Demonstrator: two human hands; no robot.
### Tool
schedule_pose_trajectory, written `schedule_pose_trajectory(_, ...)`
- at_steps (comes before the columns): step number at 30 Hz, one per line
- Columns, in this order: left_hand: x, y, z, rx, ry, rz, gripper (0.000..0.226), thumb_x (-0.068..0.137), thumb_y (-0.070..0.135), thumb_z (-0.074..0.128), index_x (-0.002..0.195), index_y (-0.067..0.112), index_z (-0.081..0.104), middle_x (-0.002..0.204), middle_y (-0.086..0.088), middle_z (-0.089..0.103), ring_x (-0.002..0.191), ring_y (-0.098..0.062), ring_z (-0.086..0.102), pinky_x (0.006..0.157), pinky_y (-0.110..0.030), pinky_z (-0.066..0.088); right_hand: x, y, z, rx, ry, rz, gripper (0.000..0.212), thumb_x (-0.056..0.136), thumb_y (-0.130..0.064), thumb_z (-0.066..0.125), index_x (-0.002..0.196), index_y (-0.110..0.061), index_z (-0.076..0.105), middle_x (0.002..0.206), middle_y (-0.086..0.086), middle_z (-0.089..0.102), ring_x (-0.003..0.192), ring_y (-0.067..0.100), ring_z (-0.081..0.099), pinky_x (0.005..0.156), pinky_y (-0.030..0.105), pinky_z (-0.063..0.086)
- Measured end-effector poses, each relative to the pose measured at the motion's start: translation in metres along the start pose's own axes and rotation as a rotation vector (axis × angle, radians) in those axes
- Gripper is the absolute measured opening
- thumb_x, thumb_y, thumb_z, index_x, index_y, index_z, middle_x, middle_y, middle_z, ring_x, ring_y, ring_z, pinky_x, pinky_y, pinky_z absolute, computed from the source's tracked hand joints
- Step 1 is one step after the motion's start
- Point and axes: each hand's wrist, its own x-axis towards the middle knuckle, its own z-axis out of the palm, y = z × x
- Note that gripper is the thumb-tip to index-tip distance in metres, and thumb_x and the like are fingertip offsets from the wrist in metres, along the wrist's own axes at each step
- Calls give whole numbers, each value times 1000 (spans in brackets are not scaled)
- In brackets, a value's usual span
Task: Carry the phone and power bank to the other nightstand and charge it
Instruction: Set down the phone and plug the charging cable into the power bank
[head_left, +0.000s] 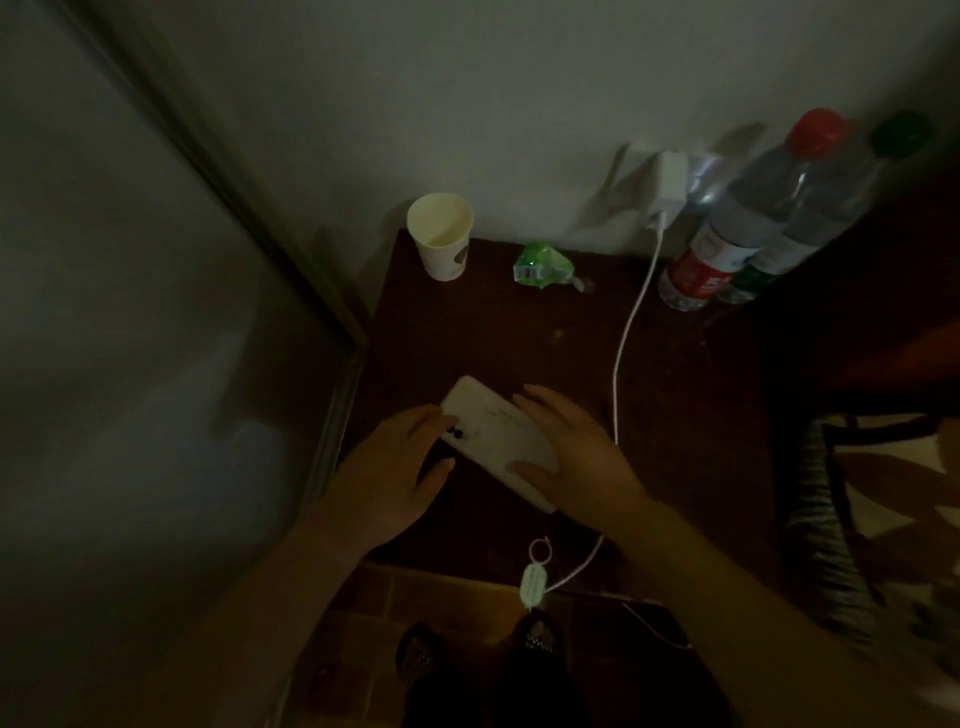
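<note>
- The room is dim. A white phone (498, 441) lies face down on the dark nightstand (519, 343), near the front edge, turned at a slant.
- The left hand (400, 462) is open, with its fingers spread. Its fingertips touch the phone's left side, by the little black camera dots.
- The right hand (571, 457) is open too. It lies flat over the phone's right end, with the thumb on the phone's back. It is not squeezing.
- Neither hand has closed around the phone. They sit one on each side of it.
- I think the step now is to get hold of the phone, or set it just right, on this nightstand.
- To do it well, curl the fingers under the long edges and hold it firmly, because the back looks smooth and could slip.
- A white cable (631, 332) runs from a charger (667, 182) in the wall, down across the nightstand and under the right hand. Its end is hidden, so I cannot tell if it is plugged in. Do not tug it.
- I cannot pick out a power bank in this dark view.
- A paper cup (441, 239), a green wrapper (543, 265) and two bottles (748, 218) stand well back, so keep the arms low and close.
</note>
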Motion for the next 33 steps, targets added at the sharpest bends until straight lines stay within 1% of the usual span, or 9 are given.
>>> schedule_pose_trajectory(4, 9, 26, 7, 30, -39, 133, 47, 87, 28, 59, 130, 17, 47, 138, -11, 47, 126, -27, 43, 101, -33, 34, -53, 12, -17, 17, 161, 129, 61, 81, -34, 67, 135, -21, 42, 142, 0, 43, 122, 5, 31, 100, 26, 31)
schedule_pose_trajectory(6, 9, 40, 16, 24, -71, 166, 47, 85, 25, 62, 129, 15, 49, 135, -12, 50, 124, -28, 46, 102, -38, 38, -77, 19, -21, 10, 202, 195, 59, 79, -32, 69, 132, -20, 46, 136, 2, 49, 120, 8, 37, 97, 27, 36)
schedule_pose_trajectory(8, 10, 52, 27, 31, -87, 207, 47, 84, 24, 63, 128, 14, 50, 135, -12, 50, 124, -28, 45, 102, -41, 40, -95, 25, -23, 31, 222, 246, 56, 79, -29, 71, 130, -18, 49, 132, 5, 53, 119, 17, 46, 95, 31, 43)
schedule_pose_trajectory(12, 22, 71, 40, 98, -161, 253, 55, 85, 30, 60, 135, 18, 40, 144, -6, 40, 134, -22, 32, 109, -42, 31, -118, 39, -20, 32, 250, 326, 54, 79, -28, 71, 128, -18, 51, 129, 5, 55, 115, 15, 47, 92, 25, 38)
schedule_pose_trajectory(17, 41, 82, 45, 148, -237, 284, 63, 83, 35, 61, 138, 21, 34, 151, -2, 28, 141, -19, 16, 111, -46, 23, -125, 51, -19, 11, 274, 410, 50, 81, -26, 69, 127, -14, 53, 127, 9, 57, 115, 26, 50, 92, 27, 37)
schedule_pose_trajectory(22, 57, 82, 50, 243, -321, 271, 74, 80, 42, 63, 141, 27, 25, 154, 1, 20, 142, -18, 8, 113, -49, 18, -131, 61, -22, -21, 281, 453, 42, 81, -26, 69, 119, -11, 58, 121, 11, 58, 108, 28, 53, 86, 32, 44)
schedule_pose_trajectory(26, 60, 80, 56, 265, -375, 262, 76, 77, 44, 65, 141, 29, 26, 154, 3, 21, 141, -16, 11, 114, -47, 15, -132, 67, -22, -67, 239, 477, 29, 82, -26, 68, 106, -11, 65, 119, 11, 57, 106, 30, 53, 81, 39, 50)
schedule_pose_trajectory(30, 63, 76, 55, 252, -377, 269, 79, 74, 48, 66, 140, 29, 28, 153, 3, 23, 140, -16, 16, 114, -46, 16, -127, 68, -21, -64, 231, 450, 19, 81, -23, 68, 95, -10, 69, 114, 10, 58, 102, 29, 53, 77, 38, 50)
schedule_pose_trajectory(33, 66, 74, 51, 251, -405, 278, 83, 70, 49, 69, 140, 28, 29, 152, 2, 23, 139, -16, 18, 113, -47, 19, -121, 69, -23, -57, 234, 438, 17, 82, -22, 67, 95, -11, 69, 113, 8, 58, 103, 28, 53, 78, 37, 49)
